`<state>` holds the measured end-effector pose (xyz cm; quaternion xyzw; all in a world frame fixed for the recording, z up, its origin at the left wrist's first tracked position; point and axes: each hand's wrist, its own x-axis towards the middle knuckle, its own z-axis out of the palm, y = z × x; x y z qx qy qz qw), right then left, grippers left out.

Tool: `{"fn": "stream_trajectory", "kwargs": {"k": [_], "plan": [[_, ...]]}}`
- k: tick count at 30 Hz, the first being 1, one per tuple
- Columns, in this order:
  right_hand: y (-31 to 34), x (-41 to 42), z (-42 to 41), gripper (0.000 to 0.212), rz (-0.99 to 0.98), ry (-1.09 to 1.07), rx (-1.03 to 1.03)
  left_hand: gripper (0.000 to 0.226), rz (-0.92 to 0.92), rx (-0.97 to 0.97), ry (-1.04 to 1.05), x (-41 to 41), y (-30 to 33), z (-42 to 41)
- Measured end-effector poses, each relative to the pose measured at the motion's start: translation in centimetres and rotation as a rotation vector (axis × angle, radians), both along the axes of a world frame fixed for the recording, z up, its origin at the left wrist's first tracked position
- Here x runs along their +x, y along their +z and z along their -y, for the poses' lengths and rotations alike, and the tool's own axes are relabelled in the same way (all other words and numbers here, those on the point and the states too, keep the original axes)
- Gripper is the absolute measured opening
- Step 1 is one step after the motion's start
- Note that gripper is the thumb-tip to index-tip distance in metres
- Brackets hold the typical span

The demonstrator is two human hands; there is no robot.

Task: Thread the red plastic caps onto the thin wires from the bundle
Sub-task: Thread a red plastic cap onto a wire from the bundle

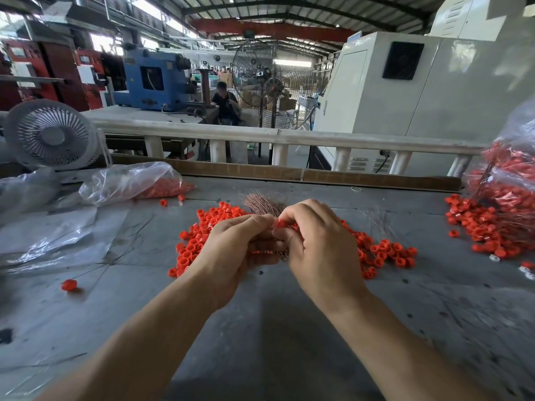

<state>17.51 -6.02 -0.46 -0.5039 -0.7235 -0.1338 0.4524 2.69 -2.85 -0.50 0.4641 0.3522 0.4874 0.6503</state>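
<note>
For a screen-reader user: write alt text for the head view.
Two bare hands meet over a grey table: the right hand pinches a red cap, the left hand holds a wire bundle, above a pile of loose caps.

Hands hide wire bundle (mostly).

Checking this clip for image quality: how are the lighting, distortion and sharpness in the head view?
Head view: even daylight, with a soft shadow on the table between the forearms; wide-angle bending curves the railing and stretches the edges; both hands, left and right, and the caps are sharp; the cap bag at far right is smeared; mild glare on the clear bag.
</note>
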Motion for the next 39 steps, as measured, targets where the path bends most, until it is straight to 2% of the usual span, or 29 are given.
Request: {"fn": "stream_trajectory", "kwargs": {"k": [11, 19, 27, 32, 39], "plan": [[0.1, 0.1, -0.3, 0.010, -0.037, 0.028, 0.073, 0.023, -0.019, 0.034, -0.031, 0.0, 0.1, 0.2], [0.4, -0.1, 0.1, 0.009, -0.011, 0.097, 0.134, 0.041, -0.009, -0.009, -0.087, 0.1, 0.5, 0.4], [0.2, -0.7, 0.3, 0.015, -0.041, 0.158, 0.093, 0.029, 0.124, 0.005, -0.163, -0.5, 0.9, 0.4], [0.1, -0.9, 0.3, 0.018, -0.143, 0.199, 0.019, 0.026, 0.163, 0.045, -0.178, -0.6, 0.8, 0.2], [-0.4, -1.1, 0.1, 0.017, -0.207, 0.230, -0.088, 0.015, 0.150, 0.112, -0.032, -0.9, -0.4, -0.7]]}}
